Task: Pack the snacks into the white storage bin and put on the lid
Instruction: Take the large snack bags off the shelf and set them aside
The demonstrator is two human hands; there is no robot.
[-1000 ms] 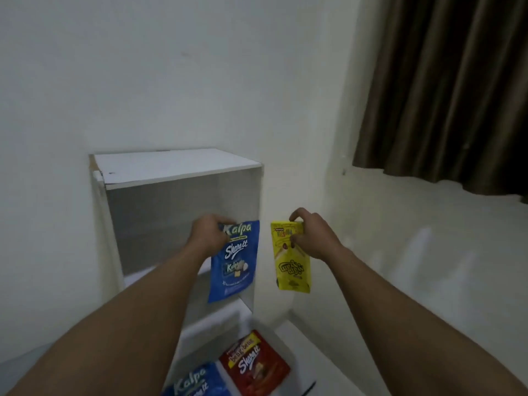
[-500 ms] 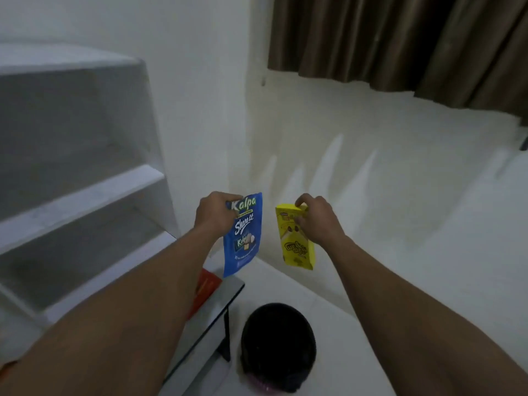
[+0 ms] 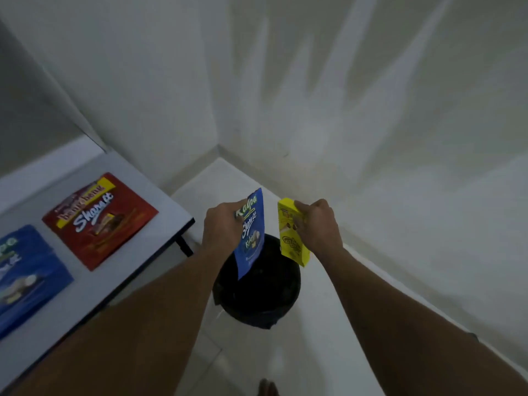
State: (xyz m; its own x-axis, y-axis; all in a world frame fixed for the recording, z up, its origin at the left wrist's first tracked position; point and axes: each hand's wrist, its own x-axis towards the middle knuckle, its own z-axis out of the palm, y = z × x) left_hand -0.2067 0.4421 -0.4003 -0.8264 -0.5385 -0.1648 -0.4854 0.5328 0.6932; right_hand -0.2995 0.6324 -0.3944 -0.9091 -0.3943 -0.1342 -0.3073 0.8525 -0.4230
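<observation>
My left hand (image 3: 221,228) pinches the top of a blue Kalpa snack pouch (image 3: 251,235), which hangs down. My right hand (image 3: 318,227) grips a yellow snack pack (image 3: 291,241) by its upper edge. Both packs hang side by side above a black round bin (image 3: 257,292) standing on the floor in the room's corner. On the white table (image 3: 160,224) at the left lie a red snack pouch (image 3: 98,220) and another blue Kalpa pouch (image 3: 25,277). No white storage bin or lid is in view.
White walls meet in a corner (image 3: 218,150) behind the black bin. The table's dark edge and leg (image 3: 184,244) stand just left of my left hand. White floor tiles (image 3: 314,352) spread below, with toes (image 3: 267,388) at the bottom edge.
The view has swung right and down from the white shelf to the floor corner. Both hands, still holding the blue and yellow packs, now hang over the black bin.
</observation>
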